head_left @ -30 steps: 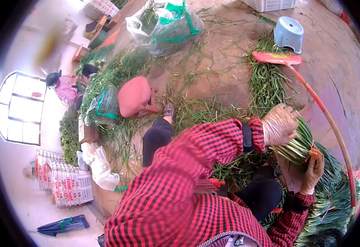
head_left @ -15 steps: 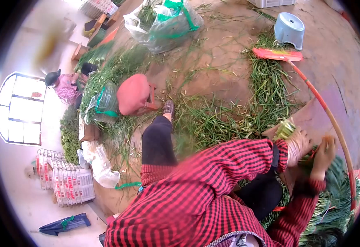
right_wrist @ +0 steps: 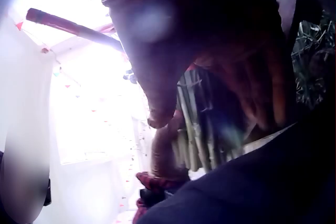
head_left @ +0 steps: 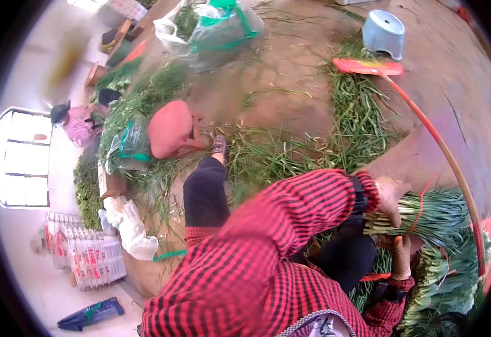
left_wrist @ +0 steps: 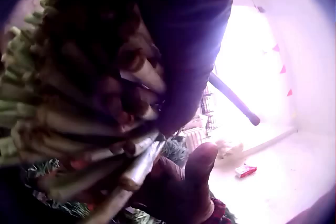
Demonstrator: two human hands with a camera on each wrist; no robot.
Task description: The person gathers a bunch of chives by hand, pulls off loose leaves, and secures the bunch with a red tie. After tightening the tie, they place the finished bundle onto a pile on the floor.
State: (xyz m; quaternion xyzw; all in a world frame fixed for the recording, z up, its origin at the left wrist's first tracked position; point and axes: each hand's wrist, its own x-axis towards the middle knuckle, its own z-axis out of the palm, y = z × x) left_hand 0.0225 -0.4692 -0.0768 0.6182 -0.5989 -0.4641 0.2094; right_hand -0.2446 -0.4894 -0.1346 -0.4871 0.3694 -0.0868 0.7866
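"How did the hands lie in the head view?"

"The left hand [head_left: 390, 196] was closed over the pale end of the green bunch [head_left: 444, 216], and the right hand [head_left: 401, 255] was just beneath. 1 thin orange tie [head_left: 420, 210] circled the long, narrow leaves."

"And the left wrist view?"

"It was dark, but stiff, tubular stalk ends [left_wrist: 137, 169] jutted beside the left hand. The right thumb stood upright, wide of them."

"The right wrist view?"

"The right hand was wide open, thumb apart from straight fingers, with slim stalks visible between; its pressure could not be told."
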